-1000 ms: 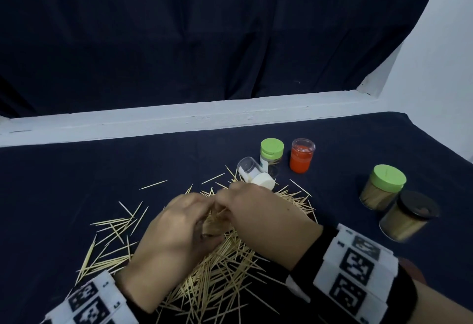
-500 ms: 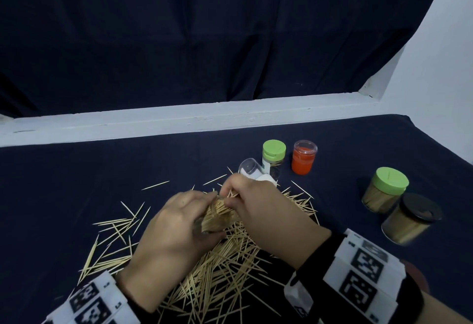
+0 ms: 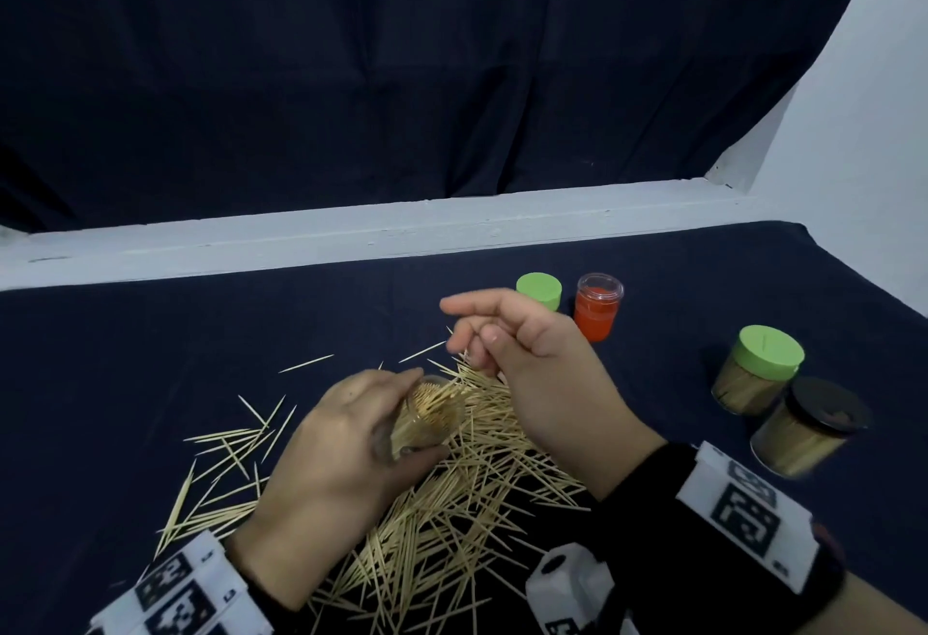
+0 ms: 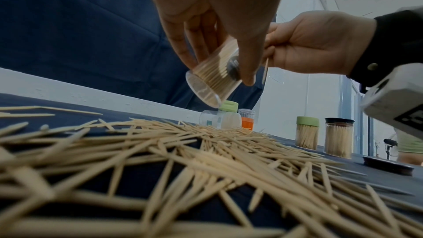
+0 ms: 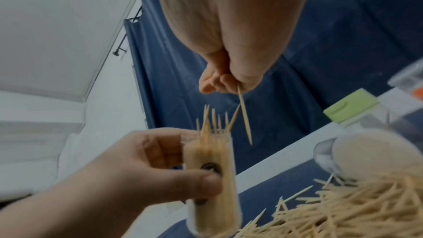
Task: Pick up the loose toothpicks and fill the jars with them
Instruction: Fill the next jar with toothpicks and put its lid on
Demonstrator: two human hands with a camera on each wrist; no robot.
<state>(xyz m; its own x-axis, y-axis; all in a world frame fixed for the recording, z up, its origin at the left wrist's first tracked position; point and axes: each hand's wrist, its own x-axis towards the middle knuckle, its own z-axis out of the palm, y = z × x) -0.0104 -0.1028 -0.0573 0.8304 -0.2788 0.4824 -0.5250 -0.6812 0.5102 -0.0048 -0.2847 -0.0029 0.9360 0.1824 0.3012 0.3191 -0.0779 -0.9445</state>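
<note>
Shows a left hand (image 3: 346, 438) with fingers curled round a clear jar (image 3: 432, 413), tilted and held just above the tabletop (image 3: 150, 358), packed nearly full of upright toothpicks with several tips poking past the rim. Shows a right hand (image 3: 532, 363) raised just beyond the jar, fingers narrow, thumb and middle fingers pinching a single toothpick (image 5: 244, 115) that hangs point-down beside the jar's mouth, index finger stretched out. Differs from a second ago: then had the right hand pressed close over the jar's mouth against the left hand; now has it lifted clear, baring the mouth. Probably means one batch is in and a stray stick is about to be slotted among the rest. Directly beneath the jar, a wide heap of loose toothpicks (image 3: 452, 509), so plenty left to gather. Behind the jar, a clear jar on its side (image 4: 219, 120), a small green-lidded jar (image 3: 540, 289) and an orange jar (image 3: 597, 305). Well to the right of the jar, two full ones: a green-capped jar (image 3: 758, 373) and a black-capped jar (image 3: 808, 428).
</note>
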